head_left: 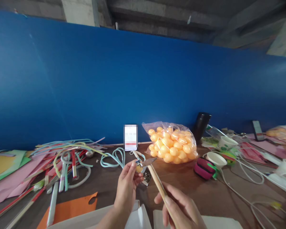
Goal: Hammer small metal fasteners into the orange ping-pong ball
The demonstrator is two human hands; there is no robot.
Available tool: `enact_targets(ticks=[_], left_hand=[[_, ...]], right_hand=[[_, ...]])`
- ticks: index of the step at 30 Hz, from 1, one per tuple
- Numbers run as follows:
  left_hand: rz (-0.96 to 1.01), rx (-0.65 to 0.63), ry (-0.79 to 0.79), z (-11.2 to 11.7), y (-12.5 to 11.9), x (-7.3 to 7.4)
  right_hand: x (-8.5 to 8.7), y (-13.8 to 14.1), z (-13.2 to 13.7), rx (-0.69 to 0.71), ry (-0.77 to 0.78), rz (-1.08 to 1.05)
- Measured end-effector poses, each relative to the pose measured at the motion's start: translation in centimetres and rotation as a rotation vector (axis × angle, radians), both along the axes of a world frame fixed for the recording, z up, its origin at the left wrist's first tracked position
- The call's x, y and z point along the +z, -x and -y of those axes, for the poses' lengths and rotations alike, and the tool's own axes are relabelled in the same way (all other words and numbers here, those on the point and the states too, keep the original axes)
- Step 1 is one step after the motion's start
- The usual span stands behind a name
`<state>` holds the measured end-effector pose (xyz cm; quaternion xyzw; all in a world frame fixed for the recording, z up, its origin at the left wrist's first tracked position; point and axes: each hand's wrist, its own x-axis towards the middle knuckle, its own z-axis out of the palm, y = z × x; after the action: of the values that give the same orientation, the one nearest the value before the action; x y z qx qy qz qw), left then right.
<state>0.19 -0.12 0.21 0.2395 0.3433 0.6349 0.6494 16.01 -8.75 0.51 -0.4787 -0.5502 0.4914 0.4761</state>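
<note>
My left hand (128, 184) is closed, pinching a shiny silver ball (139, 166) with a yellowish reflection between thumb and fingers. In my right hand (181, 206) is a pale wooden stick (158, 182), gripped near its lower end, with its far tip close to the ball. A grey pointed flat piece (149, 161) shows between ball and stick tip; I cannot tell what it belongs to. Just right of my left fingers lies a dark glittery thing (147, 176) with a pale edge, partly hidden. White paper or card (133, 219) lies under my hands.
A clear bag of orange balls (170, 144) stands behind my hands. Light-blue tubing (113, 159), striped sticks and coloured paper crowd the left, with an orange sheet (71, 208) nearer. To the right are a magenta pouch (203, 168), white cups (216, 160), a black bottle (201, 127) and cables.
</note>
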Motion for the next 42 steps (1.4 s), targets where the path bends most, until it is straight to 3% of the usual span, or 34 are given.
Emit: enact_targets(ticks=[5,12,42], left_hand=[[0.075,-0.006,0.004,0.0,0.14,-0.07],[0.081,-0.018,0.003,-0.04,0.15,-0.23],[-0.024,-0.001,0.012,0.1,-0.03,0.08]], right_hand=[[0.12,-0.28,0.09,-0.031,-0.019,-0.086],[-0.23,0.38,0.2,0.02,0.0,0.006],[-0.26,0.04,-0.12,0.002,-0.013,0.039]])
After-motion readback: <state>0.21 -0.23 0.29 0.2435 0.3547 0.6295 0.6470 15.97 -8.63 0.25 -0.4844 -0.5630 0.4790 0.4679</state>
